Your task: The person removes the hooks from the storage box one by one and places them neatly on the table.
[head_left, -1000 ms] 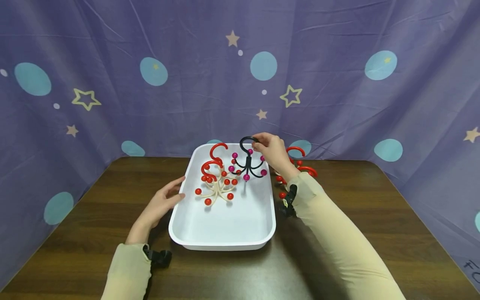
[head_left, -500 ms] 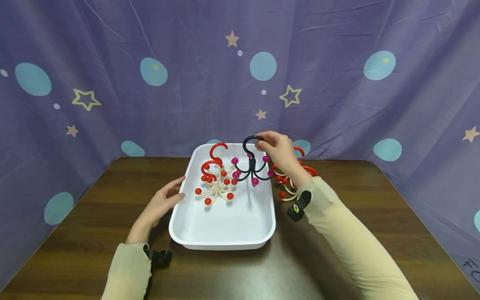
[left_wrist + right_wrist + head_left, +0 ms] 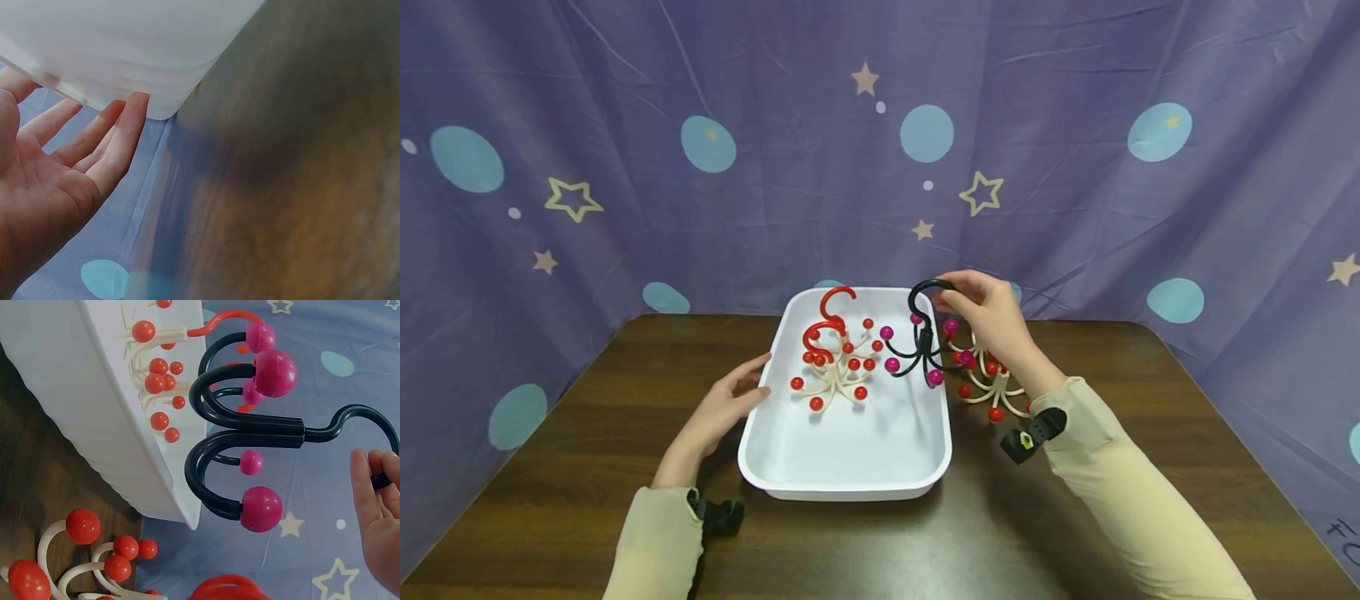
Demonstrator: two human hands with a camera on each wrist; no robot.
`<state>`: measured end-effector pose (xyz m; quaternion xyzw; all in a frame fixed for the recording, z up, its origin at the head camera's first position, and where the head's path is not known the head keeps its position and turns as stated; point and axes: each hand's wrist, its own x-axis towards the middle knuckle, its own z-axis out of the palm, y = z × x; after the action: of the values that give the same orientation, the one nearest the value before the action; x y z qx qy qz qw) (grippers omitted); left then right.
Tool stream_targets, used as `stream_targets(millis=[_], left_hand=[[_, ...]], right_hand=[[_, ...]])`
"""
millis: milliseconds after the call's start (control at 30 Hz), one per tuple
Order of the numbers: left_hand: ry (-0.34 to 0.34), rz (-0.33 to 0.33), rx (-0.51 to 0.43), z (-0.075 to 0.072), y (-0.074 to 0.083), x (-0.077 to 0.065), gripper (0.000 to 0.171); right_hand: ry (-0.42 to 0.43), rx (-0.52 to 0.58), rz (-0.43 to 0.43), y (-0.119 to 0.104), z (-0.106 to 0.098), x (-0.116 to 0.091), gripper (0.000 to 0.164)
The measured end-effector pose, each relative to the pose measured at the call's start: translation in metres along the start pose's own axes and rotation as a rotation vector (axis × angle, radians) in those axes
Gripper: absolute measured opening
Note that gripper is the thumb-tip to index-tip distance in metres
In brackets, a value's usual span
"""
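My right hand [image 3: 992,317] pinches the curled top of a black multi-arm hanger [image 3: 924,340], its several arms tipped with magenta balls [image 3: 262,509]. The hanger hangs upright over the right rim of a white tray [image 3: 850,454]. Inside that tray, toward its left back, stand cream hangers [image 3: 832,377] with red hooks and red balls. Against the tray's left wall [image 3: 125,69], my left hand [image 3: 722,408] rests its extended fingertips [image 3: 139,103]; its thumb lies by the rim.
More cream hangers [image 3: 1000,385] with red balls stand on the brown wooden table [image 3: 625,433] just right of the tray, partly hidden behind my right hand. A purple starry curtain [image 3: 820,167] hangs behind the table.
My right hand has carried the black hanger rightward and slightly nearer, from above the tray's inside to over its right rim. The left hand and the tray stay where they were.
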<state>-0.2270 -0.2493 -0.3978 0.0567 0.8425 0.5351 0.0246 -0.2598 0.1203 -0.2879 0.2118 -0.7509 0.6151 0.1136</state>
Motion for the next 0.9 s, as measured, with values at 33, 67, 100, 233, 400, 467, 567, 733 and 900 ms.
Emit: stream_targets(millis=[33, 67, 100, 233, 400, 467, 567, 733, 900], left_hand=[[-0.001, -0.003, 0.0, 0.0, 0.0, 0.0, 0.056], [-0.001, -0.003, -0.002, 0.0, 0.0, 0.0, 0.056], [0.001, -0.003, -0.003, 0.0, 0.0, 0.0, 0.056], [0.001, -0.005, -0.002, 0.0, -0.001, 0.0, 0.056], [-0.004, -0.004, -0.001, 0.0, 0.0, 0.0, 0.056], [-0.004, -0.003, -0.003, 0.0, 0.0, -0.001, 0.056], [-0.003, -0.002, -0.012, 0.0, 0.002, -0.002, 0.057], [-0.003, 0.001, -0.025, -0.001, 0.002, -0.002, 0.057], [-0.006, 0.001, -0.017, -0.001, 0.001, -0.002, 0.057]], right_hand=[[-0.002, -0.004, -0.001, 0.0, -0.002, -0.002, 0.025], [-0.001, -0.005, -0.006, -0.001, -0.004, -0.005, 0.025], [-0.002, -0.001, -0.011, -0.001, -0.005, -0.007, 0.026], [0.0, -0.012, -0.014, -0.004, -0.012, -0.016, 0.026], [0.0, -0.034, -0.013, -0.008, -0.02, -0.029, 0.027], [-0.002, -0.03, -0.019, -0.009, -0.024, -0.034, 0.027], [-0.012, -0.019, -0.024, -0.01, -0.029, -0.042, 0.027], [-0.026, -0.019, -0.017, -0.011, -0.038, -0.052, 0.026], [-0.025, -0.078, -0.028, -0.01, -0.048, -0.063, 0.024]])
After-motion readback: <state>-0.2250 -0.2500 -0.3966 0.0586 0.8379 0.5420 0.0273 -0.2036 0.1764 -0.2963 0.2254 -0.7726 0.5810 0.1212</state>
